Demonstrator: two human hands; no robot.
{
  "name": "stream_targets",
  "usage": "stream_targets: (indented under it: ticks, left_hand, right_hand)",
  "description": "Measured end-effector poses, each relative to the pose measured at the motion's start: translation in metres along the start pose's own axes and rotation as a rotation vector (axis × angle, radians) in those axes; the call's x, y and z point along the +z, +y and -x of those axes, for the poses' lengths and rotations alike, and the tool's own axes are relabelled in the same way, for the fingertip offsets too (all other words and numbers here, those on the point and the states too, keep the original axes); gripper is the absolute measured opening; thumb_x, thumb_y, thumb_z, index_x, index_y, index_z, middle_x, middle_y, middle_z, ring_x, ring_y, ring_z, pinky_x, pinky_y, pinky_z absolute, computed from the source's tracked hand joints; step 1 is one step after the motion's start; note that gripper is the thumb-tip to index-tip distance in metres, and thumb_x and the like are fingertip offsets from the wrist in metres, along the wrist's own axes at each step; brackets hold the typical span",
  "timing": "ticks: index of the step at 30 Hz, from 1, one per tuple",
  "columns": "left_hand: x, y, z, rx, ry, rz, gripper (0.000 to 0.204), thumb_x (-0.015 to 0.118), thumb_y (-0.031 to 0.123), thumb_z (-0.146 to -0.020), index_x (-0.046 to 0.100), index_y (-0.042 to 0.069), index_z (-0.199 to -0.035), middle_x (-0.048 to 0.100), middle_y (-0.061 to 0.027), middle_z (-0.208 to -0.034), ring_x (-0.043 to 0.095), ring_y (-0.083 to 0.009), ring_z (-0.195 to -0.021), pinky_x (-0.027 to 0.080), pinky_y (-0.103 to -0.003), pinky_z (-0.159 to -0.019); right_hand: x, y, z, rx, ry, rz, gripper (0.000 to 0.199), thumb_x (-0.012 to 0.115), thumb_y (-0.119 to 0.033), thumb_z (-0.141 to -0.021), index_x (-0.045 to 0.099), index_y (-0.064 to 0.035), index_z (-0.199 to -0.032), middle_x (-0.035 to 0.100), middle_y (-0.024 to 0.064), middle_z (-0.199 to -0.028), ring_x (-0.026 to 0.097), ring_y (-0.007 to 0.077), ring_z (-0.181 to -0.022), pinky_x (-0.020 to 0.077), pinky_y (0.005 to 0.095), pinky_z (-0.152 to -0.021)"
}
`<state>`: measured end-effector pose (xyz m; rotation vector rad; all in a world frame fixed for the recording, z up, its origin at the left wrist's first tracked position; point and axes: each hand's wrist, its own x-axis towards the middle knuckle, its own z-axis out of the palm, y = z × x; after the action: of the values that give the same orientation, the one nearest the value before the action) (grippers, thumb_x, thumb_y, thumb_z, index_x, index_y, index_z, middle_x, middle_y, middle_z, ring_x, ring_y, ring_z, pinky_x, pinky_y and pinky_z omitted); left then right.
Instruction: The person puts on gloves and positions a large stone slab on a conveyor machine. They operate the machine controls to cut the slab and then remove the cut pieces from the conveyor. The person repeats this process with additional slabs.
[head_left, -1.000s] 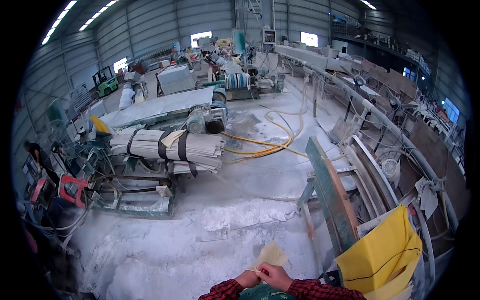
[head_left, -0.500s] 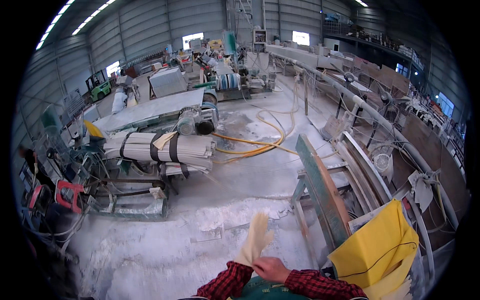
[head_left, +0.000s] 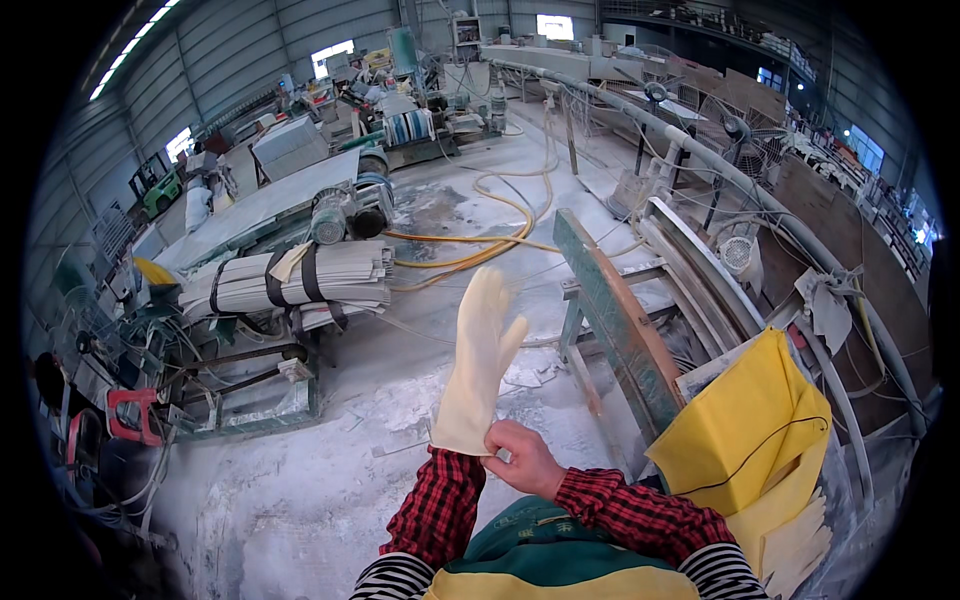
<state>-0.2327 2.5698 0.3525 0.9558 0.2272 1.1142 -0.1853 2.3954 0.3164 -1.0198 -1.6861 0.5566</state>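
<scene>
My left hand [head_left: 480,345] is inside a long cream rubber glove [head_left: 463,415], raised above the floor. Its fingers point up and away from me, with the thumb spread from them; the fingertips are a little blurred. At the left wrist, the bare fingers of my right hand [head_left: 526,461] are closed on the glove's cuff, over the edge of a red-and-black checked sleeve [head_left: 436,505]. A yellow sheet [head_left: 735,430] hangs to the right of my hands, with cream gloves [head_left: 795,540] or a similar fingered item below it.
A green and rust-brown metal beam [head_left: 620,315] stands close on the right. Strapped pale strips [head_left: 340,280] lie on a machine at left, above a green metal frame [head_left: 245,415]. Yellow hoses [head_left: 500,240] cross the dusty floor [head_left: 330,465]. A fan [head_left: 745,150] stands far right.
Both hands have risen higher in view, the gloved one standing further up with its thumb apart. My right hand still grips the cuff. The view has tilted downward.
</scene>
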Motion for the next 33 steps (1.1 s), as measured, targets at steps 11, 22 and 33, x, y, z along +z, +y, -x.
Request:
stream_targets:
  ticks: [11,22,33]
  left_hand:
    - [0.014,0.007,0.015,0.128,0.097,-0.215,0.057,0.053,0.009,-0.1,0.031,-0.003,-0.151,0.039,-0.0124,-0.156,0.046,-0.031,-0.142,0.04,-0.039,-0.113]
    - [-0.142,-0.152,0.203,-0.773,-0.348,-1.274,0.052,0.051,0.039,-0.101,0.048,0.016,-0.147,0.051,-0.01,-0.15,0.048,-0.0295,-0.139,0.038,-0.043,-0.114]
    - [-0.169,-0.169,0.193,-0.553,0.17,-0.484,0.038,0.052,0.024,-0.1,0.057,0.01,-0.135,0.061,-0.0124,-0.134,0.057,-0.0261,-0.122,0.045,-0.039,-0.104]
  right_hand:
    - [0.01,0.024,0.011,0.036,0.072,0.122,0.017,0.069,-0.005,-0.077,0.054,-0.0078,-0.083,0.056,0.0079,-0.078,0.061,0.0304,-0.074,0.0483,0.0414,-0.062]
    - [0.025,0.085,0.052,0.518,-0.217,0.224,0.015,0.063,-0.02,-0.087,0.056,-0.0072,-0.09,0.063,0.0159,-0.082,0.064,0.0396,-0.079,0.0495,0.0469,-0.067]
    - [0.037,0.074,0.071,0.507,-0.282,0.219,0.012,0.06,-0.018,-0.089,0.055,-0.0093,-0.094,0.064,0.0144,-0.088,0.065,0.0393,-0.083,0.0505,0.0491,-0.07]
